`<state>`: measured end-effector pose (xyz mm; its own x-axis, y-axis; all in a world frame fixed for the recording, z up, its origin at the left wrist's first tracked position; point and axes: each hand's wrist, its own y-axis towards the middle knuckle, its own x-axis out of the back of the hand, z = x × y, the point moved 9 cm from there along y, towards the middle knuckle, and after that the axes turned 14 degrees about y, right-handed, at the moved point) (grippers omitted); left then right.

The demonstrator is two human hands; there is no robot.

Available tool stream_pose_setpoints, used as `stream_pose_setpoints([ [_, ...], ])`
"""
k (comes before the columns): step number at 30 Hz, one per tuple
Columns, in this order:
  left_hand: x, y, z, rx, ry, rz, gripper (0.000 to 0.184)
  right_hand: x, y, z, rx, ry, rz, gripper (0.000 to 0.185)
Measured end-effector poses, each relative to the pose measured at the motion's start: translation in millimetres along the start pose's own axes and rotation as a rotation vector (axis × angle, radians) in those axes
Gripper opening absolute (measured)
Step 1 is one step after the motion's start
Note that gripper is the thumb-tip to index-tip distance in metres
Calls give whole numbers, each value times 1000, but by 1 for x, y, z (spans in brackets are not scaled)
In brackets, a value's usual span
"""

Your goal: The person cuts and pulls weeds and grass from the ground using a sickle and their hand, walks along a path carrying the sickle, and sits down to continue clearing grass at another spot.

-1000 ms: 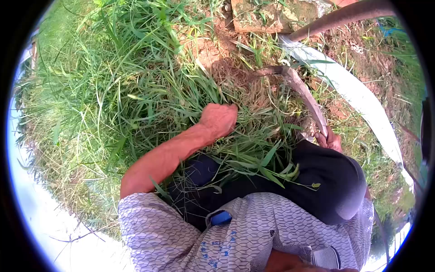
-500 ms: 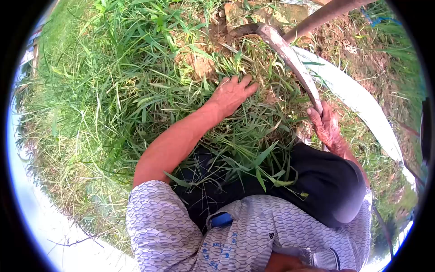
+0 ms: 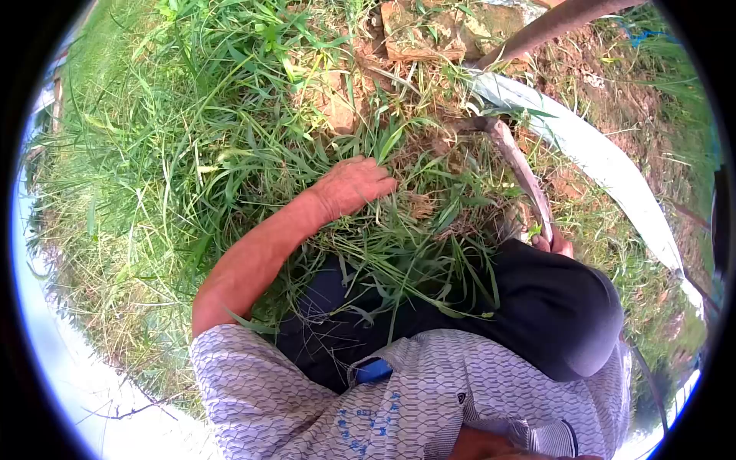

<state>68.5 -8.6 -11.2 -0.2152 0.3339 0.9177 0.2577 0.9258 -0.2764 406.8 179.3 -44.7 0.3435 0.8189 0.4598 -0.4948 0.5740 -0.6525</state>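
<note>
My left hand (image 3: 354, 186) is closed low in the green grass (image 3: 253, 153), its fingers curled round some blades and partly buried in them. My right hand (image 3: 552, 245), mostly hidden by my bent knee, grips the lower end of a hand tool with a curved wooden handle (image 3: 524, 165). The tool's dark head (image 3: 469, 124) points left and sits in the grass and soil to the right of my left hand, so its exact shape cannot be made out. Loose grass blades (image 3: 399, 268) lie between my left forearm and my dark trousers.
A long white sheet or sack (image 3: 606, 153) curves along the right side. A brown pole (image 3: 563, 29) slants in at the top right. Flat stones or bricks (image 3: 422, 34) lie at the top, beside bare reddish soil (image 3: 606, 84). Dense grass spreads over the left.
My left hand has drawn back down and left, its spread fingers now curled into the grass. My right hand has pulled the tool down toward my knee, its head dropping from near the stones.
</note>
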Motion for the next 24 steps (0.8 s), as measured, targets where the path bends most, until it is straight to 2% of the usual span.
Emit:
stream_pose_setpoints([
  [1, 4, 0, 1, 6, 7, -3, 25, -10, 14, 32, 133, 133, -11, 42],
  [3, 5, -7, 2, 20, 75, 70, 23, -29, 37, 92, 249, 233, 116, 45],
  [6, 6, -12, -1, 26, 78, 32, 21, -61, 64, 127, 163, 123, 235, 44],
  [7, 9, -12, -2, 29, 84, 13, 20, -71, 65, 124, 139, 55, 263, 43],
  [8, 12, -15, -5, 22, 56, -10, 19, -69, 59, 84, 156, -163, 256, 41],
  [9, 17, -17, -9, 33, 53, -17, 19, -58, 50, 36, 62, -82, 238, 41],
  [10, 20, -19, -21, -28, 5, -23, 17, -42, 37, 4, 69, -22, 189, 40],
  [13, 15, -25, -60, -136, -96, 8, 16, -15, -5, -1, -4, 0, 152, 39],
  [15, -2, -19, -60, -111, -122, 80, 22, -15, -2, 17, 30, 99, 148, 38],
  [16, -2, -20, -51, -69, -167, 113, 39, -22, 7, 29, 58, 182, 150, 38],
  [18, 4, -22, -34, -7, -219, 119, 45, -39, 34, 66, 91, 348, 181, 37],
  [20, 4, -25, -24, 53, -275, 103, 59, -51, 55, 91, 68, 323, 184, 36],
  [21, 7, -24, -25, 42, -270, 100, 59, -51, 55, 98, 195, 249, 169, 39],
  [24, 10, -32, -17, 263, -448, 298, 24, -27, 30, 13, 73, 24, 142, 40],
])
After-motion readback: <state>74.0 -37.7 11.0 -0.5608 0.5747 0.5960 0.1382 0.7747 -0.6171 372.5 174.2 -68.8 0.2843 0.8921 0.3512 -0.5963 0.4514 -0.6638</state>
